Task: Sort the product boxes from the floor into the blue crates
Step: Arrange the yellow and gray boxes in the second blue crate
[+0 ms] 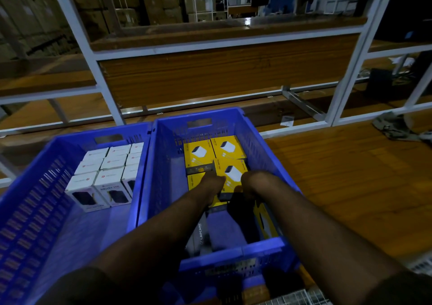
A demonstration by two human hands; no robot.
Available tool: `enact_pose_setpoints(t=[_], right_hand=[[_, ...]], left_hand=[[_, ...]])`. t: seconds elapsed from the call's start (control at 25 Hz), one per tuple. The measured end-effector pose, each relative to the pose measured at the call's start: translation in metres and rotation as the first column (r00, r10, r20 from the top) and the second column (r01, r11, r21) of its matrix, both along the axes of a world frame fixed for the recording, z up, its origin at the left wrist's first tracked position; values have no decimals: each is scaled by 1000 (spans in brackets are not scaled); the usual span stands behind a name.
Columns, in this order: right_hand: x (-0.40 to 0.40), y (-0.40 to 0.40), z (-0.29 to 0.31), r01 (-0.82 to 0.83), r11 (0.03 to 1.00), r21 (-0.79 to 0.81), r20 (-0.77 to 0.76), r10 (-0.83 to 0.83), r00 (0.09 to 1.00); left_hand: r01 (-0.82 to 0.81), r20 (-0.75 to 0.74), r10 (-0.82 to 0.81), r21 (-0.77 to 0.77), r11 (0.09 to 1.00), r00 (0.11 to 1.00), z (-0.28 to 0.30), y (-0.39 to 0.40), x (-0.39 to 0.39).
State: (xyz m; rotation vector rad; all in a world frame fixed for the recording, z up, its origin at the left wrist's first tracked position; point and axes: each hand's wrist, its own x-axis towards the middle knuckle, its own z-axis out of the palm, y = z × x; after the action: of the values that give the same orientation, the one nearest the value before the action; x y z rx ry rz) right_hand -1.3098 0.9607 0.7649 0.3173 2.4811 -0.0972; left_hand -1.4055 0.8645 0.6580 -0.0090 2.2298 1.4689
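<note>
Reaching into the right-hand blue perforated plastic crate [261, 139], both bare forearms are extending over its near rim. The left hand [211, 183] is pressing an outstretched finger on a yellow cardboard product box [231, 171]; the right hand [251, 184] is curling down at that box's near edge, though whether its grip is closing on the box cannot be told. Further yellow boxes [211, 151] are lying flat beyond. White cardboard boxes [109, 164] are standing packed in the left blue crate [35, 188]. A white metal shelving frame [105, 80] is standing behind.
</note>
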Motion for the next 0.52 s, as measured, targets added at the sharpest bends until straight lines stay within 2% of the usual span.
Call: enact_pose_setpoints(t=[0.08,0.2,0.4,0.52], right_hand=[[-2,0,-1,-37,999,13,-16,37,999],[-3,-3,-2,-66,997,25,-8,66,998],[-1,-4,-6,-144,986,87,-17,146,989],[-2,-2,-5,-108,990,94,-11,110,994]], left_hand=[[113,-38,-118,-112,987,992,1,5,4],[240,4,-246,-239,941,969,14,6,14],[288,-31,-298,-172,942,954,9,3,10],[273,-57,-281,-127,954,958,4,1,5]])
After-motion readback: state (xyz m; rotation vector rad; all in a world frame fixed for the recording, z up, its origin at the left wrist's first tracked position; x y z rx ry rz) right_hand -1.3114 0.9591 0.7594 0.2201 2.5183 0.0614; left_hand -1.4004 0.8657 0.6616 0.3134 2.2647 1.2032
